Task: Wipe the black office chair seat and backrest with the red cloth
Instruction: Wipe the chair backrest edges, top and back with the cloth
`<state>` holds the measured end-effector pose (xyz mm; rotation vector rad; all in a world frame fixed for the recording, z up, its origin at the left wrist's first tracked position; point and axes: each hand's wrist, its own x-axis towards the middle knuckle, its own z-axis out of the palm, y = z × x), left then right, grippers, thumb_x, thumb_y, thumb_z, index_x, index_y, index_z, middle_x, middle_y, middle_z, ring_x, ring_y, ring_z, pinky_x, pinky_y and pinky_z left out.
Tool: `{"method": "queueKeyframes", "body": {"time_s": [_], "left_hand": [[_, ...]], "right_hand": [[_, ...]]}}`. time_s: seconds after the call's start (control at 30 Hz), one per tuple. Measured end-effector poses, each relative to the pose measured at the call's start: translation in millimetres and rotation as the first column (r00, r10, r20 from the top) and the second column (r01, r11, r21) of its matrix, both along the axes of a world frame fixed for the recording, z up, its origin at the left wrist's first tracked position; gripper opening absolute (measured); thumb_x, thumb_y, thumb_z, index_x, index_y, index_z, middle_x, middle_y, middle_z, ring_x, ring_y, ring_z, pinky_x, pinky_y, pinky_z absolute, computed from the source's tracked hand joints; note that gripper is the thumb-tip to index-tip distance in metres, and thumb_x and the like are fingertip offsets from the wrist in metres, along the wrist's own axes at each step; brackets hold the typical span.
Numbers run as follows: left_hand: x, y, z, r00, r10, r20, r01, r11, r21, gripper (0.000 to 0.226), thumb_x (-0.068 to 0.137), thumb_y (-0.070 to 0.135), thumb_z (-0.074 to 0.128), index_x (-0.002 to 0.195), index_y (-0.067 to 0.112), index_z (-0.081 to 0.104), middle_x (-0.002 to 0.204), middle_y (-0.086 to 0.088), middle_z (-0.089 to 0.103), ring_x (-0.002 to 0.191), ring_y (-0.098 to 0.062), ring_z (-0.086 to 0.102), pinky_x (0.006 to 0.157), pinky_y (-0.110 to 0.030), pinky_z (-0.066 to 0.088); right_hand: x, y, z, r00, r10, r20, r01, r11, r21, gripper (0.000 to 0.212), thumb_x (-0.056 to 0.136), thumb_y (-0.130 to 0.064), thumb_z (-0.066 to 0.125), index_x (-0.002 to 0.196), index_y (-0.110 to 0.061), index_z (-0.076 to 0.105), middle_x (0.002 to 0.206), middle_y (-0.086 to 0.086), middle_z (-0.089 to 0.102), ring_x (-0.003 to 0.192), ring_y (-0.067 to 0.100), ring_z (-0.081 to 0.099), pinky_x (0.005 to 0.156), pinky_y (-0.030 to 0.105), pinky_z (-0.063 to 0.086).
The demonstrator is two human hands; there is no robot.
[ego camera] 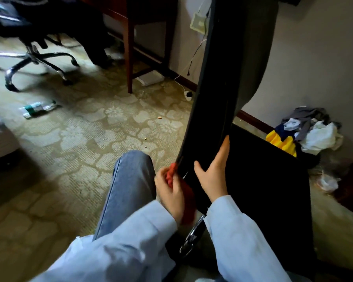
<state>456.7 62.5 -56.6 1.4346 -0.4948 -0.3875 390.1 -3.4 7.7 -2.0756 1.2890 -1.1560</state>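
Head camera looks down on both your hands, low in the frame toward 6 o'clock. Your left hand [169,192] has its fingers curled tight round the red cloth [186,202], bunched in the fist, and holds it against the bottom edge of the backrest [208,98] of the black office chair [253,210]. Its knuckles face 9 o'clock, and the pale blue sleeve [130,231] runs off toward 7 o'clock.

Your right hand [212,178] clasps the same low part of the backrest, just beside the cloth. The thumb spreads toward 10 o'clock on the near face. The fingers [224,147] are nearly straight and together, pointing to 12 o'clock along the far side, where the backrest meets the seat [269,169]. That forearm comes up from 5 o'clock.

The backrest rises edge-on toward 12 o'clock, and the seat lies at 4 o'clock from your hands. A second swivel chair [35,62] stands at 10 o'clock, a plastic bottle [39,107] lies on the carpet [80,149] below it, and a heap of clothes [312,133] sits at 3 o'clock.
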Motion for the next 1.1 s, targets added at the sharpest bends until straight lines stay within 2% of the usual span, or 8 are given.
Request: {"method": "queueKeyframes", "body": {"time_s": [0.07,0.13,0.23,0.4,0.57,0.77,1.0,1.1], "left_hand": [[-17.4,3.8,-11.1,0.927,0.161,-0.340,-0.067,0.960,0.273,0.015,0.085,0.027,0.053,0.096,0.018,0.055,0.099,-0.014,0.062,0.101,-0.030,0.059,0.090,-0.033,0.039],[-18.2,3.5,-25.9,0.855,0.252,-0.453,-0.046,0.908,0.417,0.021,0.092,0.017,0.054,0.106,0.002,0.059,0.110,-0.025,0.061,0.111,-0.036,0.054,0.097,-0.034,0.034],[-7.1,-13.1,-36.4,0.837,0.222,-0.500,0.022,0.899,0.437,0.034,0.097,0.022,0.048,0.124,0.003,0.051,0.129,-0.026,0.052,0.126,-0.036,0.044,0.109,-0.040,0.027],[6.3,-38.7,-41.7,0.745,0.252,-0.617,0.016,0.919,0.394,0.044,0.099,0.037,0.043,0.134,0.011,0.043,0.146,-0.012,0.037,0.138,-0.026,0.029,0.113,-0.033,0.014],[7.6,-49.7,-39.9,0.566,0.229,-0.792,-0.014,0.963,0.269,0.028,0.099,0.026,0.048,0.072,0.015,0.049,0.074,-0.004,0.054,0.074,-0.019,0.053,0.061,-0.008,0.039],[-3.0,-51.2,-69.0,0.656,0.095,-0.749,0.020,0.989,0.144,0.039,0.085,0.045,0.058,0.114,0.021,0.054,0.119,-0.006,0.059,0.113,-0.024,0.055,0.107,-0.043,0.037],[6.0,-35.4,-15.8,0.829,-0.032,-0.558,0.102,0.990,0.095,0.010,0.097,0.010,0.046,0.107,0.007,0.048,0.098,0.007,0.055,0.090,-0.006,0.052,0.069,0.000,0.037],[9.0,-34.3,-26.3,0.827,0.095,-0.555,-0.020,0.990,0.139,0.014,0.096,0.004,0.043,0.108,0.009,0.049,0.101,0.007,0.057,0.098,-0.009,0.053,0.078,-0.009,0.036]], "right_hand": [[1.4,0.3,-1.9,0.999,-0.010,-0.044,0.008,0.999,-0.054,0.101,0.074,0.004,0.071,0.146,-0.006,0.001,0.152,0.029,0.007,0.142,0.037,0.009,0.112,0.009,0.000],[0.4,2.8,-6.1,0.990,-0.045,-0.133,0.027,0.991,-0.135,0.105,0.071,0.002,0.074,0.148,-0.006,0.002,0.150,0.032,0.007,0.139,0.041,0.010,0.117,0.024,0.006],[-5.7,5.9,-12.0,0.962,-0.089,-0.258,0.029,0.973,-0.227,0.105,0.070,-0.002,0.076,0.145,-0.017,0.004,0.151,0.023,0.000,0.138,0.043,0.012,0.112,0.050,0.024],[-10.3,10.5,-17.7,0.956,-0.003,-0.293,-0.041,0.989,-0.142,0.105,0.072,-0.004,0.076,0.144,-0.027,0.003,0.153,0.017,-0.003,0.140,0.043,0.013,0.110,0.048,0.030],[-14.0,9.6,-10.0,0.969,0.107,-0.222,-0.110,0.994,-0.002,0.103,0.078,-0.003,0.071,0.145,-0.035,0.000,0.154,0.006,-0.012,0.144,0.028,0.004,0.112,0.032,0.020],[-17.8,6.3,-11.3,0.962,0.153,-0.227,-0.147,0.988,0.043,0.113,0.078,-0.007,0.071,0.140,-0.052,-0.012,0.152,-0.006,-0.019,0.146,0.022,-0.004,0.116,0.046,0.023],[-12.0,5.0,-5.1,0.984,0.120,-0.132,-0.115,0.992,0.043,0.105,0.085,-0.003,0.061,0.133,-0.067,-0.009,0.151,-0.014,-0.012,0.146,0.019,0.006,0.115,0.042,0.027],[-11.5,7.6,-5.6,0.986,0.112,-0.125,-0.107,0.993,0.046,0.102,0.087,-0.003,0.058,0.131,-0.069,-0.006,0.155,-0.010,-0.008,0.145,0.018,0.010,0.114,0.037,0.028]]}}
